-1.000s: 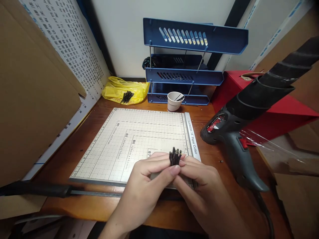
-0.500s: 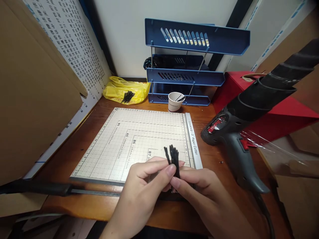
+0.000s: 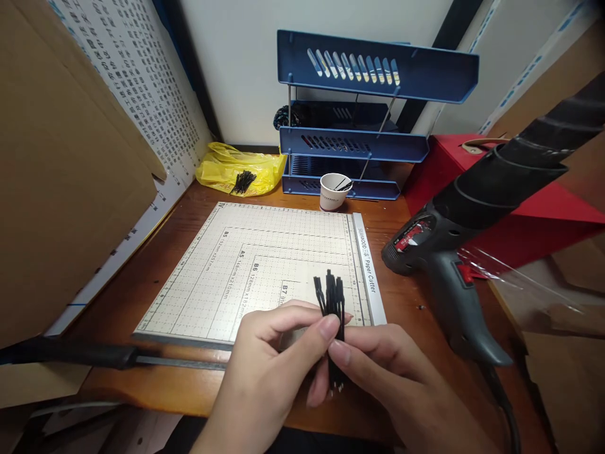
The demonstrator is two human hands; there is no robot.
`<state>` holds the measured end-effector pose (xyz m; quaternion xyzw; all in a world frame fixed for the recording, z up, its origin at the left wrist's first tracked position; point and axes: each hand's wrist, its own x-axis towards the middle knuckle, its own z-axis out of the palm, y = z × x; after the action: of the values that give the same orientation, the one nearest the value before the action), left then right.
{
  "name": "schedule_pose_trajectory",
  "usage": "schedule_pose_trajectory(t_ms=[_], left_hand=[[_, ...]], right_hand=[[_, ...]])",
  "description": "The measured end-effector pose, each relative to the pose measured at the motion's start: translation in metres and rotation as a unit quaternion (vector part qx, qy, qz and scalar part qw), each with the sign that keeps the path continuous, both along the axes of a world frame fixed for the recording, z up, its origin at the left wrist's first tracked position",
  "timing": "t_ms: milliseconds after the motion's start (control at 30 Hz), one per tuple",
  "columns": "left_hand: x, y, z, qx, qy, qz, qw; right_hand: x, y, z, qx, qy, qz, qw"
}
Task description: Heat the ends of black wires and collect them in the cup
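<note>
A small bundle of thin black strips [image 3: 334, 293] stands upright between my two hands, its thicker tops fanned out and thin silvery tips showing below. My left hand [image 3: 288, 353] pinches the bundle between thumb and fingers. From the other side, my right hand [image 3: 378, 359] presses its thumb and fingertips on the same bundle. Both hands are over the near right edge of the paper cutter board [image 3: 198, 277], marked with grid lines. The fingers hide the middle of the strips.
A yellow plastic bag [image 3: 212, 173] with a pile of black strips lies behind the board. A paper cup [image 3: 333, 195] holds more strips before a blue tray rack [image 3: 378, 66]. A heat gun [image 3: 454, 265] and a red box [image 3: 520, 233] stand right; the cutter's black handle [image 3: 94, 354] is left.
The strips' tops have spread wider, and their lower ends now show below my fingers. Both hands keep their grip, shifted slightly right in view.
</note>
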<state>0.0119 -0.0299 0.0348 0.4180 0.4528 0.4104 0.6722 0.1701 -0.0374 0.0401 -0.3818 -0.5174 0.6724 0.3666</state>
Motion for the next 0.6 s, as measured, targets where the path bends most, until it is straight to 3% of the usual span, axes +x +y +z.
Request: schedule_pose_trajectory(t_ms=[200, 600], left_hand=[[0.0020, -0.0014, 0.0070, -0.056, -0.036, 0.003, 0.998], [0.0010, -0.0032, 0.0071, -0.054, -0.015, 0.013, 0.998]], right_hand=[[-0.0041, 0.0032, 0.0006, -0.049, 0.096, 0.048, 0.993], [-0.0077, -0.0019, -0.0034, -0.113, 0.121, 0.014, 0.986]])
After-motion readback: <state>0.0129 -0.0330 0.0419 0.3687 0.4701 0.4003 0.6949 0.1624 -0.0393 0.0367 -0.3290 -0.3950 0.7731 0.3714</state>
